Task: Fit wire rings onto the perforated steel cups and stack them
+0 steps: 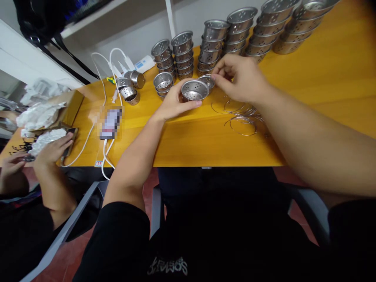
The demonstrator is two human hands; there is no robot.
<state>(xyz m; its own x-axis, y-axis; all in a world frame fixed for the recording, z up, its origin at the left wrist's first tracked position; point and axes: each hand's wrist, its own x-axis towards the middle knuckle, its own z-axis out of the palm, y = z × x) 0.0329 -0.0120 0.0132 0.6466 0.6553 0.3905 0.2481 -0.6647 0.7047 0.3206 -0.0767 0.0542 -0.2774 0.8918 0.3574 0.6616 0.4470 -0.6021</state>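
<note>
A perforated metal cup [194,90] sits in my left hand [173,102], tilted toward me, with the thumb along its front and the fingers behind. Close to its right side is a second perforated metal cup [208,80], partly hidden by the first. My right hand [236,76] is closed in a pinch, thumb and fingertips at the second cup's right rim. Below the right hand, a loose tangle of thin metal wire rings [243,119] lies on the yellow table [188,145]. Just left of my left hand stands a short stack of cups [163,83].
Tall stacks of perforated cups [210,47] line the table's back. Several loose cups [129,88] lie at the left, near a phone [111,123] with white cables [88,143]. Another person's hands [48,150] are at the far left, beside plastic-wrapped items [44,113].
</note>
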